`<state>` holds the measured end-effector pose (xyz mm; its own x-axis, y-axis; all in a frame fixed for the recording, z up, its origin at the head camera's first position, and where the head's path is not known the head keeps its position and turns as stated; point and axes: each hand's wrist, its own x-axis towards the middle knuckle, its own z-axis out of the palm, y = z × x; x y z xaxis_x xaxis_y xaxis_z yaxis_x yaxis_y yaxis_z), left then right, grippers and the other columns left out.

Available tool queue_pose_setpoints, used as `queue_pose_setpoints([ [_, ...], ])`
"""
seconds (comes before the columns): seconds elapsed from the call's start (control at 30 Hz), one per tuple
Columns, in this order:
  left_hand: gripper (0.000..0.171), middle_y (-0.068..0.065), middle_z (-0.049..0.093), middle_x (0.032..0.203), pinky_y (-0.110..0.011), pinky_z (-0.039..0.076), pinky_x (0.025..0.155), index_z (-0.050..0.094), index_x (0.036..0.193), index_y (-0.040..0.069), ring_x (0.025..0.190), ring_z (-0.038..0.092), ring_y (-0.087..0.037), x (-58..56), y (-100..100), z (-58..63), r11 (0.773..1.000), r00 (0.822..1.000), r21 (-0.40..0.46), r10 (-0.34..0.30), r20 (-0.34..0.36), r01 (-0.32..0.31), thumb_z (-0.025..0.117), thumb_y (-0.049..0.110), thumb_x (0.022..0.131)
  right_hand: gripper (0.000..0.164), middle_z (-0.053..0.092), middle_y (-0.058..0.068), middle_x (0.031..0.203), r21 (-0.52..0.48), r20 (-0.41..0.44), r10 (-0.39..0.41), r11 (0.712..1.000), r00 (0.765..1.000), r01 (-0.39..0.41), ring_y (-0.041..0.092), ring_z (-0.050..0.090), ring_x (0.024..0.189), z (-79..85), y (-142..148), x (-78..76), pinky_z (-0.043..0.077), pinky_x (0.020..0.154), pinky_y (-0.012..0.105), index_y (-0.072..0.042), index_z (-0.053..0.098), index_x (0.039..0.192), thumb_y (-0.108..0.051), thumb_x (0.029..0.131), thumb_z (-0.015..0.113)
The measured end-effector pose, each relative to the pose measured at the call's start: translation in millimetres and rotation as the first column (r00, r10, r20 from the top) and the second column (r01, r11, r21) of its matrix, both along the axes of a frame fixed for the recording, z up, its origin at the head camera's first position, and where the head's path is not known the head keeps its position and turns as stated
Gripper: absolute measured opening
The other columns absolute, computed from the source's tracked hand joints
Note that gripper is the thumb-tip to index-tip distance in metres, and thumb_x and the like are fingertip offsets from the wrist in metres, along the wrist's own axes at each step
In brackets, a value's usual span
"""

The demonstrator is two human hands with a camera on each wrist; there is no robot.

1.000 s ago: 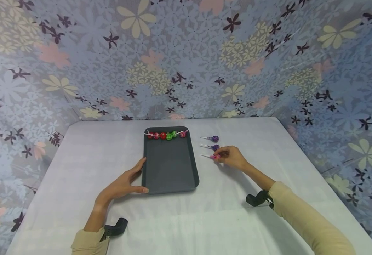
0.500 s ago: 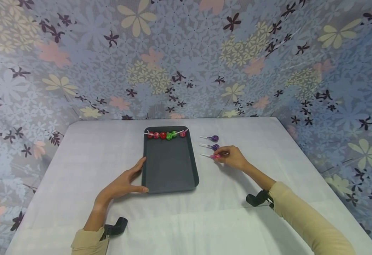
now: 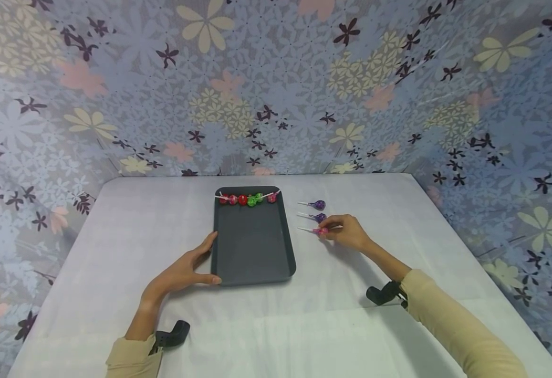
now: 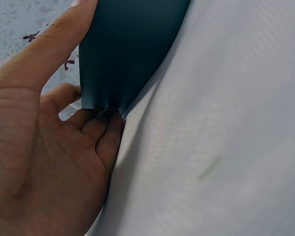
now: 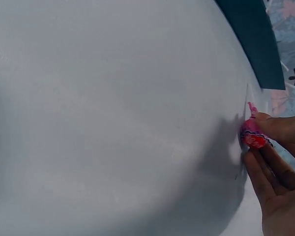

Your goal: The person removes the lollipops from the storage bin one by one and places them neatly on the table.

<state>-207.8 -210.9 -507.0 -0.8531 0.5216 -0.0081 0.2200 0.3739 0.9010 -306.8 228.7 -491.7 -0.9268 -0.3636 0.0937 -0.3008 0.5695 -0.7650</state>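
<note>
My right hand pinches a pink-wrapped lollipop by its candy end, low over the white cloth to the right of the tray. In the right wrist view the thumb lies on the wrapper of this lollipop, with the fingers on its other side. Its white stick points left toward the tray. My left hand holds the dark grey tray at its near left corner, thumb at the front edge and fingers along the left side. The left wrist view shows the fingertips tucked against the tray wall.
Several red, pink and green lollipops line the far end inside the tray. Two purple lollipops lie on the cloth beyond my right hand, sticks to the left. The white-covered table ends at a flowered fabric wall.
</note>
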Motion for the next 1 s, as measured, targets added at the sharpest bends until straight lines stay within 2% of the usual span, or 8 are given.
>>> queue_pose_setpoints([
  [0.27,0.112,-0.009,-0.001,0.165,-0.053,0.013,0.121,0.005,0.159,0.015,0.151,0.001,-0.034,0.0,-1.2,1.3,1.000,1.000,-0.010,0.005,-0.006,-0.005,0.082,0.028,0.079,0.025,0.069,0.026,0.103,0.042,-0.141,0.052,0.998,0.989,-0.047,0.039,0.067,0.098,26.1,-12.4,-3.5,0.058,0.087,0.043,0.010,0.069,0.105,0.006,0.081,0.073],
  [0.43,0.112,-0.009,-0.002,0.165,-0.052,0.013,0.121,0.004,0.159,0.015,0.151,0.000,-0.033,0.1,-0.8,0.5,1.000,1.000,0.023,-0.007,0.011,0.006,0.082,0.026,0.079,0.026,0.069,0.028,0.103,0.021,-0.113,0.097,0.995,0.989,-0.095,0.038,0.068,0.096,39.7,-39.5,-9.5,0.059,0.086,0.042,0.011,0.069,0.106,0.003,0.081,0.075],
  [0.7,0.111,-0.009,-0.001,0.165,-0.052,0.013,0.122,0.005,0.159,0.015,0.151,0.001,-0.033,1.3,-2.6,-2.3,1.000,1.000,0.007,0.001,0.007,-0.001,0.082,0.028,0.080,0.029,0.068,0.026,0.109,0.036,-0.039,0.196,0.980,0.980,-0.194,0.034,0.068,0.100,45.2,-102.3,-29.0,0.060,0.085,0.036,0.008,0.069,0.111,-0.001,0.083,0.074],
  [1.0,0.111,-0.008,-0.001,0.165,-0.051,0.014,0.122,0.005,0.159,0.015,0.152,0.002,-0.031,-1.3,-2.1,-1.4,1.000,1.000,0.010,-0.009,-0.002,0.009,0.082,0.028,0.080,0.032,0.071,0.019,0.112,0.172,-0.021,0.216,0.963,0.976,-0.210,0.029,0.070,0.096,48.4,-151.2,-54.8,0.060,0.082,0.037,0.003,0.070,0.114,-0.006,0.084,0.074],
])
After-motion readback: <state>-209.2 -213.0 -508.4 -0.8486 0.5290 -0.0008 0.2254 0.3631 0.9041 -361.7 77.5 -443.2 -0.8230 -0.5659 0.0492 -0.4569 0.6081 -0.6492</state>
